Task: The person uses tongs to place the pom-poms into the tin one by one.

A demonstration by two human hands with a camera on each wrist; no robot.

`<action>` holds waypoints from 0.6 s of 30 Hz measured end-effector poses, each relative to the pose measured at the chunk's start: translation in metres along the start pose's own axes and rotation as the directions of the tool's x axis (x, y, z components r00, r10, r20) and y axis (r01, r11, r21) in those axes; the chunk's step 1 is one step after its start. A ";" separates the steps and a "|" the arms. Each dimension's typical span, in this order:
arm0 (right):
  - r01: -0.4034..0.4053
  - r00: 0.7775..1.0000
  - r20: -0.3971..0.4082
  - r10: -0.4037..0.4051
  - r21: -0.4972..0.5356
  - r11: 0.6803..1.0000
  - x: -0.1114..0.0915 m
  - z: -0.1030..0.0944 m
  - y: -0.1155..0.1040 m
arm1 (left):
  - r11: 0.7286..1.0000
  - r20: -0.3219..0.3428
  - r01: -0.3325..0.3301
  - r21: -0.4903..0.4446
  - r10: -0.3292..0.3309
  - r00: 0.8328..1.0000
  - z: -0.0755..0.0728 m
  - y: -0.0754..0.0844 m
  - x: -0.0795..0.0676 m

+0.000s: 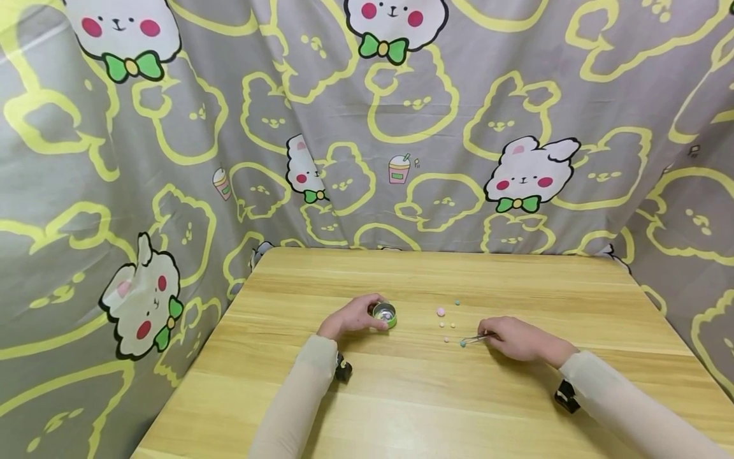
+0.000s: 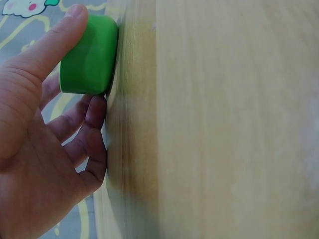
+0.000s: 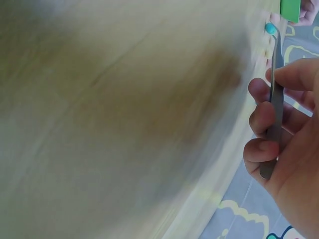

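Note:
My left hand [image 1: 358, 313] grips a small round green cup [image 1: 392, 324] with a silvery inside, thumb on one side and fingers on the other. In the left wrist view the green cup [image 2: 89, 55] stands on the tabletop. My right hand [image 1: 516, 338] holds metal tweezers [image 3: 275, 107] between thumb and fingers. At the bent tips of the tweezers sits a teal bead [image 3: 270, 28]. Between the hands lie a larger pink bead [image 1: 441, 312], a small teal bead [image 1: 457, 302] and several small pale beads [image 1: 446, 339].
Everything stands on a wood-grain table [image 1: 390, 395]. A grey patterned curtain [image 1: 344, 127] hangs behind it and along both sides. Dark wrist cameras are strapped under both sleeves.

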State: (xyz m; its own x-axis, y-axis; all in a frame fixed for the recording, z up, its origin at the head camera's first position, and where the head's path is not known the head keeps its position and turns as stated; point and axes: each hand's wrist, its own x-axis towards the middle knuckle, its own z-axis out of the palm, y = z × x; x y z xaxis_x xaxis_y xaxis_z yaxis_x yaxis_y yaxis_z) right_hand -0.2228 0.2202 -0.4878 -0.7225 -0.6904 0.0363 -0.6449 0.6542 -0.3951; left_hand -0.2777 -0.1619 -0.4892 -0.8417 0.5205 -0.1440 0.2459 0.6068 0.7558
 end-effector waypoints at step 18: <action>0.045 0.999 -0.030 -0.045 -0.005 0.999 -0.008 -0.002 0.004 | 1.000 -0.002 -0.001 0.010 0.001 1.000 0.000 -0.001 0.001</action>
State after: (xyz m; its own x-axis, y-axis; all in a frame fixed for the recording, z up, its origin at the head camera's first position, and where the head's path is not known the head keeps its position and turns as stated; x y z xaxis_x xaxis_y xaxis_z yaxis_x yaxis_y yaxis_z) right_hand -0.2199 0.2289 -0.4875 -0.6996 -0.7098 0.0819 -0.6784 0.6239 -0.3880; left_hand -0.2793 -0.1618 -0.4898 -0.8424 0.5198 -0.1417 0.2516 0.6121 0.7496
